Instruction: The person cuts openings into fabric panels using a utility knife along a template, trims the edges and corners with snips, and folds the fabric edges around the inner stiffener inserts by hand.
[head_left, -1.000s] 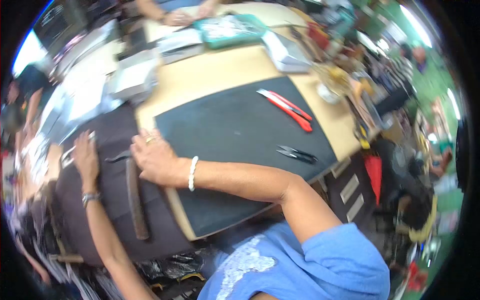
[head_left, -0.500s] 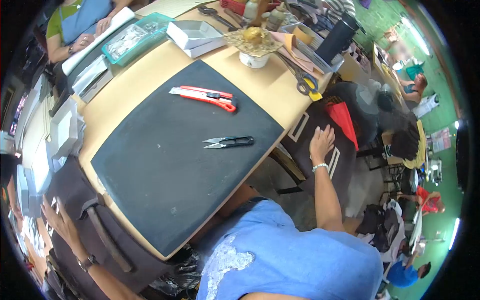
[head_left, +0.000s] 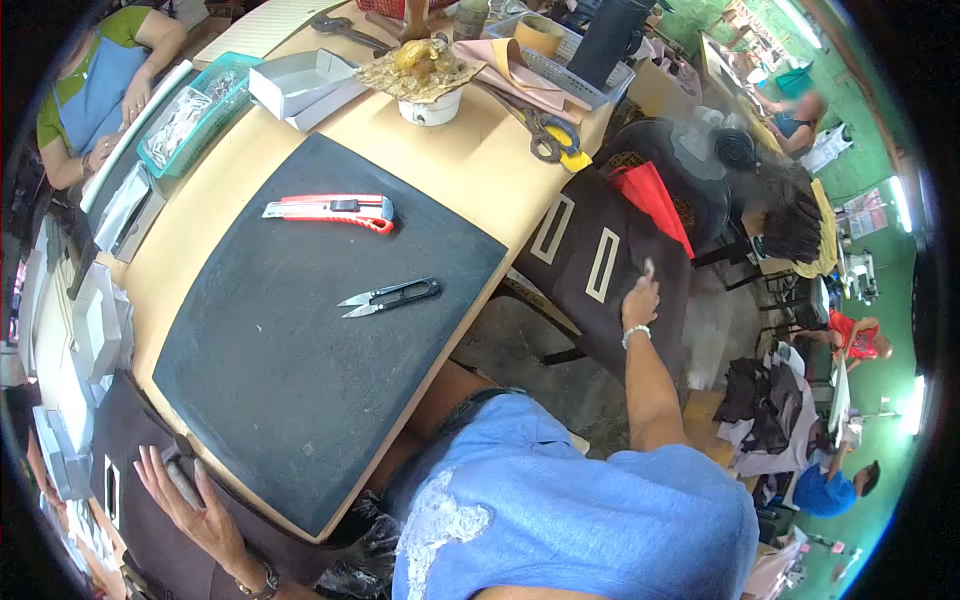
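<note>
My left hand (head_left: 205, 515) has its fingers spread over the dark sheet (head_left: 150, 430) at the lower left. Under those fingers lies a hammer (head_left: 181, 482), mostly covered by the hand. Over another dark brown sheet (head_left: 640, 240) on the right, my right hand (head_left: 640, 303) has most fingers curled. Something pale, a fingertip or a small item, sticks out at its top. Two cream rectangular frames (head_left: 602, 265) lie on this sheet near that hand. On the black mat (head_left: 300, 370), apart from both hands, are a red utility knife (head_left: 335, 210) and thread snips (head_left: 392, 295).
A white pot topped with yellow paste (head_left: 430, 108), scissors (head_left: 545, 135) and a teal tray (head_left: 165, 150) stand along the table's far side. White boxes (head_left: 300, 85) are nearby. A red piece (head_left: 655, 205) lies at the right. A co-worker (head_left: 110, 90) sits opposite; others work farther off.
The view has shifted, so the table's things sit farther left. My left hand has moved right onto the hammer. My right hand has moved off the cream frame, its fingers now more curled.
</note>
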